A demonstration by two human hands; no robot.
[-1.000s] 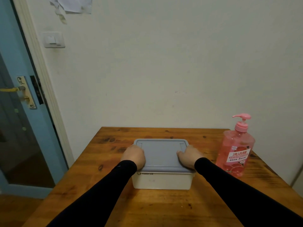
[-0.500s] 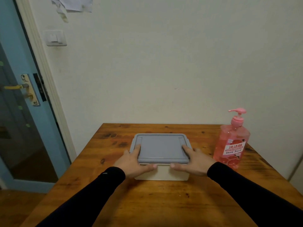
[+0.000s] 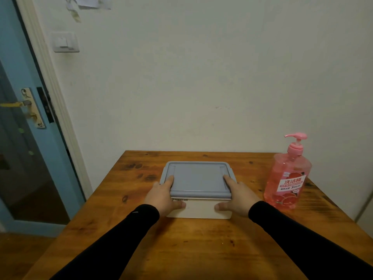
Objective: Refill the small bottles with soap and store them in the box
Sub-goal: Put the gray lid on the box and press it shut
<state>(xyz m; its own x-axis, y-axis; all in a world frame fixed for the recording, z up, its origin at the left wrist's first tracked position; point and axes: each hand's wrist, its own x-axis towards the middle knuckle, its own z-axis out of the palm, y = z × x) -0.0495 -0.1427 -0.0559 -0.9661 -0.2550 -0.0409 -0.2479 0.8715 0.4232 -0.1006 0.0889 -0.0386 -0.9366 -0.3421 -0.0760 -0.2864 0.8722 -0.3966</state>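
A white box (image 3: 199,210) with a grey lid (image 3: 197,178) stands on the wooden table (image 3: 181,249), near its middle. My left hand (image 3: 161,196) grips the box's front left corner, fingers on the lid's edge and thumb on the white front wall. My right hand (image 3: 238,196) holds the front right corner the same way. The lid is on, so the inside of the box is hidden. A pink soap pump bottle (image 3: 287,178) stands upright to the right of the box. No small bottles are in view.
The table's far edge meets a pale wall (image 3: 201,77). A blue door (image 3: 24,158) with a brass handle stands at the left, beyond the table's left edge. A light switch (image 3: 64,42) is on the wall.
My hands slid from the top of the lid back to the box's front corners, thumbs now on the front wall. The box and soap bottle have stayed in place.
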